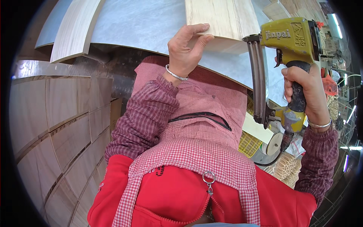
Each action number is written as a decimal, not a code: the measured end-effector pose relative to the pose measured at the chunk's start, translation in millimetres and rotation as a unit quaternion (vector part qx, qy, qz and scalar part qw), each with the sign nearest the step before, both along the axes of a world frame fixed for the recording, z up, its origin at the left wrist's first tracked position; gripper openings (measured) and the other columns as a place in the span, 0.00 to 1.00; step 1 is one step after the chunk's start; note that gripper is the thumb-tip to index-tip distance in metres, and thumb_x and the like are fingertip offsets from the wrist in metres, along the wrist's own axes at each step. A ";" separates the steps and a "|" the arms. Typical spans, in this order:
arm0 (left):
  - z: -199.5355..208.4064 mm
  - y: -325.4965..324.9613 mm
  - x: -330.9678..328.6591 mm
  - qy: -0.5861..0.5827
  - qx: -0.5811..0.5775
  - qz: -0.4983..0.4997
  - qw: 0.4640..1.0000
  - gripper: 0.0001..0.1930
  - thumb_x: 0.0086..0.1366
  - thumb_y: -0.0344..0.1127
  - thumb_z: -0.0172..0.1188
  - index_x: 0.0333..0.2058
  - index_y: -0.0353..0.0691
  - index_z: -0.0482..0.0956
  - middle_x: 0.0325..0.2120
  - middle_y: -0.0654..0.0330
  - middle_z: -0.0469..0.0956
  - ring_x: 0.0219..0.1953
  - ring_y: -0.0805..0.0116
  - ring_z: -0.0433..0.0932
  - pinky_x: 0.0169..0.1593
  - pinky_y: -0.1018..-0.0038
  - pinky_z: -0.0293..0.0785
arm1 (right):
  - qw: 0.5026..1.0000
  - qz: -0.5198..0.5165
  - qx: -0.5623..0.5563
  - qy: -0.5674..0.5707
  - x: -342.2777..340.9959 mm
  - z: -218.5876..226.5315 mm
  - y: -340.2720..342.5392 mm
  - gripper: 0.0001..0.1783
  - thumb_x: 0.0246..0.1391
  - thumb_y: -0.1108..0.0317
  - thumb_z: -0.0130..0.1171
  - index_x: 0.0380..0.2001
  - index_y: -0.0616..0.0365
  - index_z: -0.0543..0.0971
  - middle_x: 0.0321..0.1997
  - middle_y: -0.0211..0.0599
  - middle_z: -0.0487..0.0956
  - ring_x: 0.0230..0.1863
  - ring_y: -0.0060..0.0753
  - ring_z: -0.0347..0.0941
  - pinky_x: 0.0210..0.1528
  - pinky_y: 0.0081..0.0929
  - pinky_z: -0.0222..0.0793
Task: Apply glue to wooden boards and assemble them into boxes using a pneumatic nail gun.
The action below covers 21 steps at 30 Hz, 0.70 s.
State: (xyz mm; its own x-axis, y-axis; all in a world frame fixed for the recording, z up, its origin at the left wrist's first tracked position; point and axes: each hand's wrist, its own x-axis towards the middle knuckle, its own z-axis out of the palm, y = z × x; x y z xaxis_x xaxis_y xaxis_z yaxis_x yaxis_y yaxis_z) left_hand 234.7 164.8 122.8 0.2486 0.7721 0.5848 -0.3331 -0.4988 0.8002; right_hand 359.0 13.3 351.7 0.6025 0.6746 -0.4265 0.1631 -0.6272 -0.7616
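Note:
My right hand [311, 89] is wrapped around the dark grip of a yellow air nail gun [287, 39], a scuffed tool with a long metal magazine. Its nose is at the near right corner of a pale wooden board [221, 17]; whether it touches the wood I cannot tell. My left hand [185, 51] pinches the near edge of that board, near its left corner, between thumb and fingers. A second piece of wood stands under the near edge, partly hidden. Both lie on a bluish-grey work surface [130, 22].
Another pale board [75, 28] overhangs the table's near left edge. Stacked wooden panels [68, 121] stand at my left. On the right are a yellow plastic basket [249, 143], a round spool-like thing [275, 143] and the nail gun's hose [266, 163]. More wood pieces lie beyond.

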 end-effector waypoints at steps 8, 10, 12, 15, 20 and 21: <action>3.8 -4.4 11.7 -0.038 -0.001 0.006 0.999 0.13 0.52 0.26 0.68 0.39 0.38 0.80 0.30 0.60 0.80 0.27 0.72 0.79 0.37 0.81 0.81 | 0.999 0.036 -0.020 0.008 -11.7 6.5 13.7 0.11 0.45 0.67 0.57 0.14 0.60 0.73 0.10 0.30 0.70 0.09 0.18 0.61 0.14 0.14 0.60; 5.6 -7.3 15.3 -0.042 0.000 0.006 0.999 0.13 0.52 0.26 0.68 0.39 0.38 0.80 0.29 0.60 0.79 0.27 0.72 0.79 0.36 0.81 0.81 | 0.999 0.043 -0.024 0.002 -10.2 8.6 14.2 0.11 0.45 0.67 0.57 0.14 0.60 0.73 0.10 0.30 0.69 0.09 0.18 0.61 0.15 0.14 0.59; 5.3 -6.0 14.9 -0.042 0.003 0.006 0.999 0.13 0.52 0.26 0.68 0.39 0.38 0.80 0.29 0.60 0.79 0.26 0.73 0.78 0.36 0.81 0.81 | 0.999 0.042 -0.025 0.004 -9.9 7.8 15.1 0.11 0.45 0.67 0.57 0.14 0.60 0.73 0.10 0.30 0.69 0.09 0.19 0.61 0.15 0.14 0.60; 3.6 -2.7 12.1 -0.044 0.014 0.010 0.999 0.13 0.52 0.26 0.68 0.39 0.39 0.81 0.28 0.60 0.79 0.26 0.73 0.78 0.35 0.82 0.81 | 0.999 0.039 -0.027 0.010 -11.9 6.5 17.9 0.11 0.44 0.67 0.57 0.14 0.60 0.73 0.10 0.29 0.70 0.09 0.19 0.61 0.15 0.14 0.60; -1.8 -2.2 11.6 -0.044 0.021 0.020 0.999 0.14 0.52 0.27 0.69 0.39 0.39 0.81 0.28 0.61 0.78 0.24 0.74 0.77 0.32 0.83 0.79 | 0.998 0.041 -0.038 0.004 -17.8 6.0 22.6 0.11 0.44 0.67 0.57 0.14 0.60 0.73 0.10 0.30 0.70 0.09 0.19 0.61 0.15 0.14 0.60; -2.8 -1.6 11.0 -0.044 0.021 0.019 0.999 0.14 0.52 0.27 0.69 0.39 0.39 0.81 0.28 0.61 0.78 0.24 0.74 0.77 0.32 0.83 0.79 | 0.998 0.040 -0.039 0.004 -19.0 5.8 23.8 0.11 0.44 0.67 0.57 0.14 0.60 0.73 0.10 0.30 0.70 0.09 0.19 0.61 0.15 0.14 0.60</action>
